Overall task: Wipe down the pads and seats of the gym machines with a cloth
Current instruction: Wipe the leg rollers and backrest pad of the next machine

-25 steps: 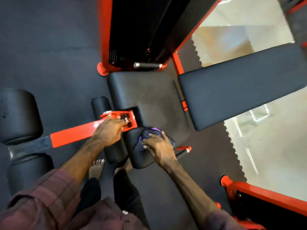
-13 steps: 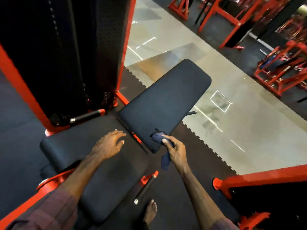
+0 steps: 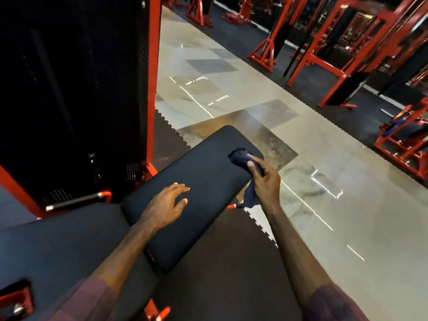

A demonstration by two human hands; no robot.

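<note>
Head view: cloth (image 3: 240, 157) has moved up the back pad (image 3: 203, 181).

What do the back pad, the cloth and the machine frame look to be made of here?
Back pad: looks like matte black vinyl or leatherette over padding, smooth with rounded edges. Cloth gripped by the right hand: soft dark blue fabric, bunched and drooping, weave unclear. Machine frame: probably steel, glossy red paint, straight and rigid.

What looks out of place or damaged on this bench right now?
Nothing stands out. The long black padded backrest looks smooth and untorn. The right hand presses a crumpled dark blue cloth near its far end, a loose tail hanging off the edge; the left hand hovers open over it.
</note>
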